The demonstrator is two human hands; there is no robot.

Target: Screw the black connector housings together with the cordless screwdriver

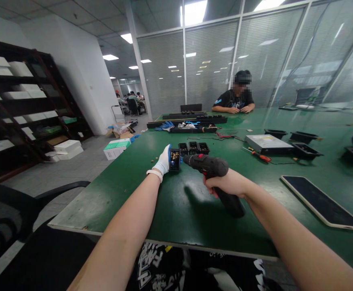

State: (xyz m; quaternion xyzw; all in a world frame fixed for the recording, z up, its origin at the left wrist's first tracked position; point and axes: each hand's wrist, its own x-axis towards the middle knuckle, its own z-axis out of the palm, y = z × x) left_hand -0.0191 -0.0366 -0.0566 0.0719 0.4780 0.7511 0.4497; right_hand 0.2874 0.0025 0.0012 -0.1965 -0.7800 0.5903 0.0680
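My left hand (163, 159), in a white and blue glove, grips a small black box (174, 161) with brass-coloured pieces inside. The box is tilted so that its inside faces me. My bare right hand (225, 184) is wrapped round the handle of a black cordless drill (208, 165) with red details. The drill's nose points left, close to the right side of the held box; I cannot tell whether they touch. Just behind, a row of small black bins (194, 148) holds small parts. A few loose brass bits (152, 161) lie left of my glove.
A smartphone (322, 200) lies at the right. Beyond it are an orange-handled screwdriver (261, 156), a silver metal case (269, 143) and black trays (305, 149). Black rails (191, 120) and a blue glove (166, 125) lie farther back. A person (234, 99) sits across the green table (128, 182).
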